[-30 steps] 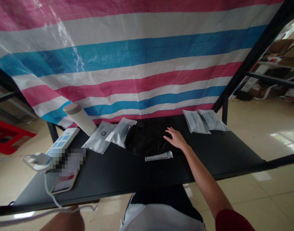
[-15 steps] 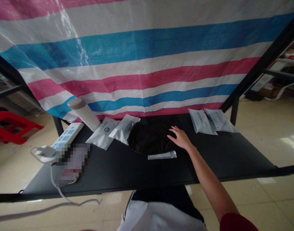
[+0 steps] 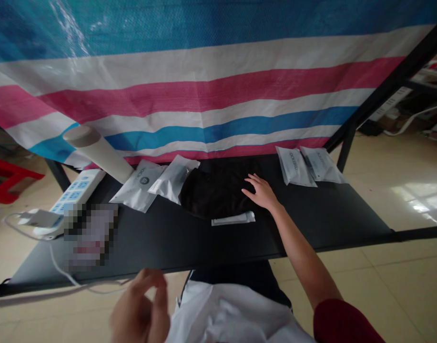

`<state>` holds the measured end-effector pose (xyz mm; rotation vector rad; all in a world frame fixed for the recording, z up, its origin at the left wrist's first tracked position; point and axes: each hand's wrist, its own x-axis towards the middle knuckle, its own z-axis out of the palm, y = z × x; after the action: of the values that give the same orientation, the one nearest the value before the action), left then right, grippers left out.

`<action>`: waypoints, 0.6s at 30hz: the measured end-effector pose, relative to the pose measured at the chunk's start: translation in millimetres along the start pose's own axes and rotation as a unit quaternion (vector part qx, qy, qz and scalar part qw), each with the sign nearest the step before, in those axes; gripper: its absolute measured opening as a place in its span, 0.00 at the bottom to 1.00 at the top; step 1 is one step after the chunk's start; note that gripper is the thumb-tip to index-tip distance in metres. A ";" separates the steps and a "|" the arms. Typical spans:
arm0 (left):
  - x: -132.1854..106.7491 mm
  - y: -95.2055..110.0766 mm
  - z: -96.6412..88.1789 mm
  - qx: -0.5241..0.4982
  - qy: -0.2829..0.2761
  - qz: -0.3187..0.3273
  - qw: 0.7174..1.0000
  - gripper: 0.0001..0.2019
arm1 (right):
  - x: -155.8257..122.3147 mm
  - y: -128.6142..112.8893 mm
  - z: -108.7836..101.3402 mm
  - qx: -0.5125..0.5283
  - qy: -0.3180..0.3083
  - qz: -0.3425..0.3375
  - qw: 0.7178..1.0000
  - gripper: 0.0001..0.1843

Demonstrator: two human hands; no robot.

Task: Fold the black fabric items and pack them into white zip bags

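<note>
My right hand (image 3: pixel 260 190) lies open with its fingers spread at the right edge of a dark, soft, rounded fabric item (image 3: pixel 214 193), whose exact kind I cannot make out. Just in front of that item rests a slim white sealed packet (image 3: pixel 233 218). My left hand (image 3: pixel 141 307) is low in the view, in front of the table's near edge. It is blurred, with thumb and forefinger curved toward each other; its other fingers are hidden. Two white plastic pouches, one (image 3: pixel 139 186) with printing and another (image 3: pixel 174 178), lie to the left of the dark item.
Two more white pouches (image 3: pixel 296 166) (image 3: pixel 322 165) lie at the right of the black table (image 3: pixel 189 247). At the left are a white bottle (image 3: pixel 103 155), a power strip (image 3: pixel 77 190) with a charger and cable, and a pixelated object (image 3: pixel 91 236). A striped tarp (image 3: pixel 204 81) hangs behind.
My left hand has come into view from the bottom edge. The view has tilted down and shifted slightly right. My right hand stays by the dark fabric item.
</note>
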<state>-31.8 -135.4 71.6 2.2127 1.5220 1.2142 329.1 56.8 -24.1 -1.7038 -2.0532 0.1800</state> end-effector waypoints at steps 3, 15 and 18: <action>25.1 -23.3 45.1 0.014 -0.084 -0.043 0.995 0.16 | 0.3 -2.9 1.3 0.005 -0.010 -0.002 1.000 0.27; 94.4 -41.9 113.0 0.143 -0.076 -0.085 0.983 0.26 | 0.4 -12.8 0.2 0.019 -0.029 -0.007 0.999 0.28; 110.3 -1.1 127.0 0.141 -0.142 0.021 0.980 0.26 | 0.4 -12.6 2.5 0.031 -0.028 -0.016 0.999 0.28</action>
<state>72.8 -6.3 45.7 2.4752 1.6141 0.6851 316.7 54.8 -21.4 -1.6458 -2.0902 0.2815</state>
